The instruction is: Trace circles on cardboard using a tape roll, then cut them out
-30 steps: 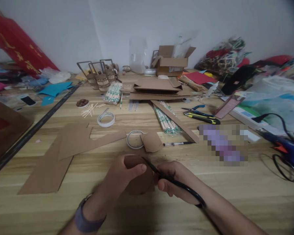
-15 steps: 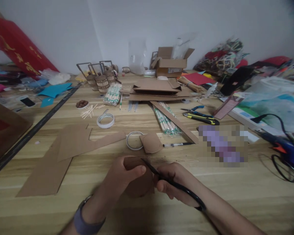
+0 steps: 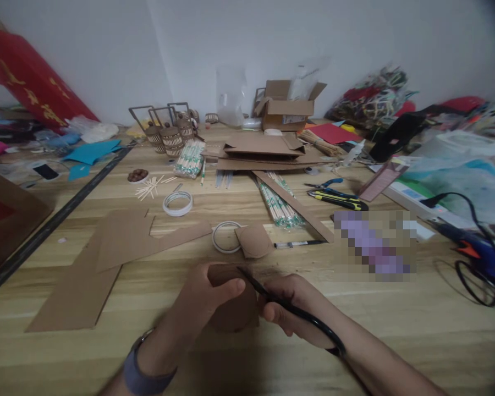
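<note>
With L hand [image 3: 206,291], pinches card [image 3: 235,314] at bottom centre, over table [image 3: 396,324]: thumb out straight, fingers curled in, partly hidden. With R hand [image 3: 297,290], grips scissors [image 3: 305,314], fingers closed round handle, blade at card's upper R side; can't tell blade gap. Could nick L thumb, v. close to tip, on a slip; might bend card or cut crooked w/ a loose L hold.
</note>
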A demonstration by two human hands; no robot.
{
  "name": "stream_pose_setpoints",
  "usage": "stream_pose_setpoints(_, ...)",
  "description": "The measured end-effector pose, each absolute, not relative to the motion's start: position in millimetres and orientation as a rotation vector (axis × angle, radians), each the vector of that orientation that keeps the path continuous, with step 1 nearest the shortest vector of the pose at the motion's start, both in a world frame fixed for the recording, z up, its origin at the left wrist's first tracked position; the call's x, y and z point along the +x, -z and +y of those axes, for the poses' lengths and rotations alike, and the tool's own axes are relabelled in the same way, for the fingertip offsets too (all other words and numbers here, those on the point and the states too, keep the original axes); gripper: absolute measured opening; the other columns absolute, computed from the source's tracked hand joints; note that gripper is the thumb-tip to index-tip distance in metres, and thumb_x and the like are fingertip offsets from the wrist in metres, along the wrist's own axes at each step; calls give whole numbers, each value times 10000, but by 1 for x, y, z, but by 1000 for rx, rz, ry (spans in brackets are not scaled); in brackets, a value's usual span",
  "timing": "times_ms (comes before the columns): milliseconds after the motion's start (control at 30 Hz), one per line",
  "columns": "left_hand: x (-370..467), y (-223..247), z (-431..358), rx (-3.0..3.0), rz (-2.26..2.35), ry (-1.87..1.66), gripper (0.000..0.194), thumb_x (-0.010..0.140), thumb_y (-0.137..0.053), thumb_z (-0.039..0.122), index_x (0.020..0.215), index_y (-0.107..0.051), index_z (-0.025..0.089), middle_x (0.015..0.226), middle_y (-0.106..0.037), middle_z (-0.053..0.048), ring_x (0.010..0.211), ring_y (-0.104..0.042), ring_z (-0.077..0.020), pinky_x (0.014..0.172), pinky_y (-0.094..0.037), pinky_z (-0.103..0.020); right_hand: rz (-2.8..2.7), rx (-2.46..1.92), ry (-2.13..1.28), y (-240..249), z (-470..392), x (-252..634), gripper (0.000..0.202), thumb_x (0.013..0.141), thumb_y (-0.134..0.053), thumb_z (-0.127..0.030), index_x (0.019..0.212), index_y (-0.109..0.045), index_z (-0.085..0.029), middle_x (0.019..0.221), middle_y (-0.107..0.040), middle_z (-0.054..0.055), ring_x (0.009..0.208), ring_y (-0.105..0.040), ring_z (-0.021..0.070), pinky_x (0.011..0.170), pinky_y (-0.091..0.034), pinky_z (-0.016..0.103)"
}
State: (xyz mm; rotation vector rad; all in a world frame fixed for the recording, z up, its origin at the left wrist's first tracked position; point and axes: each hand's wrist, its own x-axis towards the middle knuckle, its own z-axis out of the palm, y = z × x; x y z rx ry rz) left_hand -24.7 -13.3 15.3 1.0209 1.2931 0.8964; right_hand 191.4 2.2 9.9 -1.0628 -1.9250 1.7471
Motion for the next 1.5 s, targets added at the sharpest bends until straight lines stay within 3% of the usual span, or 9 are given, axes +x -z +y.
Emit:
stream_pose_setpoints(300, -25, -16, -13, 1021, 1297, -889, 350, 613, -819, 424, 874, -807, 191, 913, -832, -53, 904, -732, -311, 807, -544, -371, -1901, -1052, -1788, -9, 5, 193, 723, 734, -580, -895, 673, -523, -176, 537, -442, -43, 445, -411, 81, 398, -255, 192)
stream_pose_setpoints(533, -25, -16, -12, 1009, 1327, -879, 389, 584, -828, 443, 879, -795, 192, 910, -832, -61, 914, -739, -325, 811, -547, -388, -1888, -1098, -1826, -17, 5, 189, 769, 668, -569, -944, 660, -520, -177, 533, -424, -52, 442, -424, 83, 395, -302, 185)
stream_pose_setpoints(867, -27, -16, -11, 1009, 1368, -867, 357, 610, -818, 435, 874, -789, 197, 877, -824, -59, 894, -740, -327, 735, -553, -367, -1924, -1038, -1771, -12, 8, 188, 690, 757, -605, -857, 691, -538, -173, 529, -441, -52, 443, -419, 80, 395, -277, 178)
stream_pose_setpoints(1167, -24, -15, -10, 983, 1413, -879, 382, 599, -817, 438, 899, -777, 205, 955, -829, -62, 992, -733, -345, 850, -543, -404, -1961, -1019, -1758, -9, 12, 190, 685, 770, -596, -850, 668, -520, -177, 510, -424, -53, 425, -421, 82, 378, -276, 175)
stream_pose_setpoints(1500, -24, -18, -11, 1004, 1346, -846, 374, 588, -825, 417, 874, -785, 179, 886, -827, -73, 894, -736, -331, 810, -533, -400, -1949, -1132, -1747, -12, 6, 191, 725, 714, -580, -903, 651, -530, -183, 494, -442, -50, 418, -418, 86, 390, -280, 188)
